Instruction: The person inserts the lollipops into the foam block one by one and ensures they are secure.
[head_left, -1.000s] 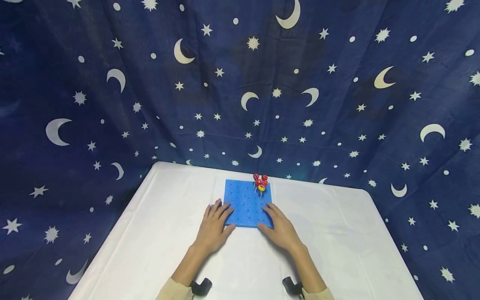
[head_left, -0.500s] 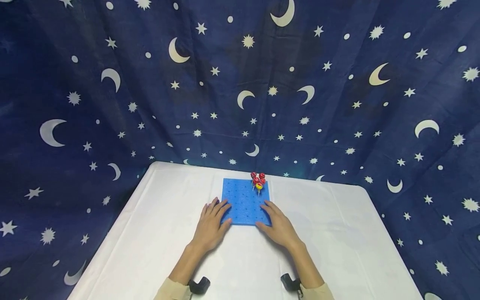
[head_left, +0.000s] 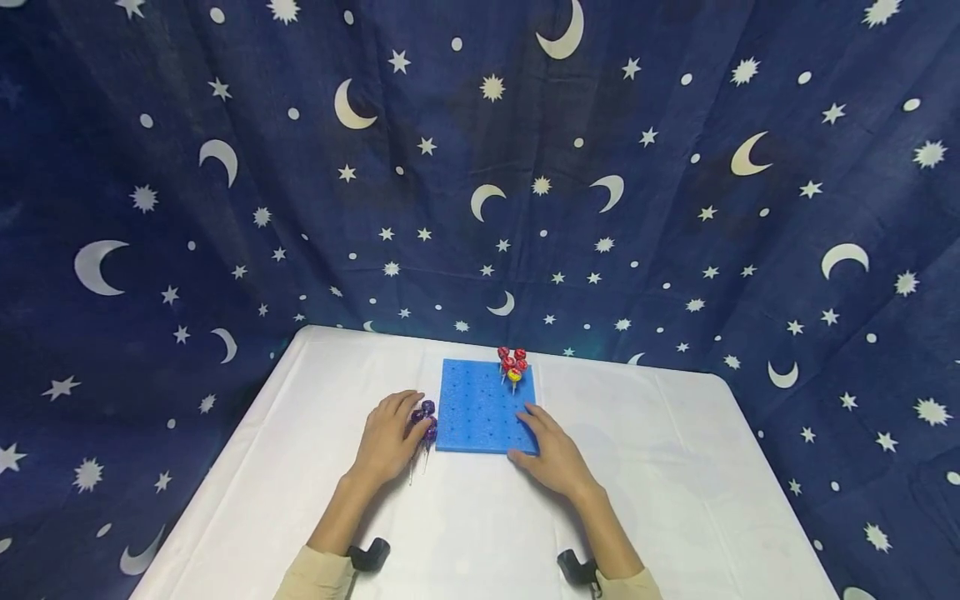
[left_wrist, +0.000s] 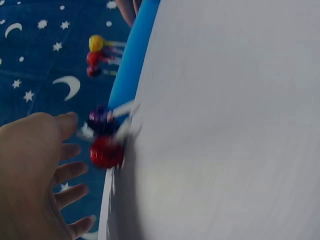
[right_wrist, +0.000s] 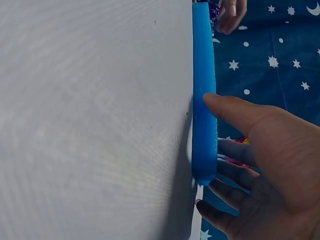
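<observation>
Left hand is at the purple lollipops, just off the blue board's left edge. Fingers spread and loosely bent, thumb short of the heads in the left wrist view; no firm hold visible. One head there reads red; blur, can't tell if the bunch touches the table or board. Right hand is relaxed, thumb on the board's near edge, fingers by the right side, not clenched. Red lollipops and a yellow lollipop stand in the far right corner of the board. Risks, my read: bunch looks loose, so a grab at the heads alone could scatter it or leave sticks crossed. Left knuckles or a stray stick could bump the board's left edge; with the right hand this light, the board could slide. Right fingers reaching further up that side could knock the standing group, which is tightly packed.
</observation>
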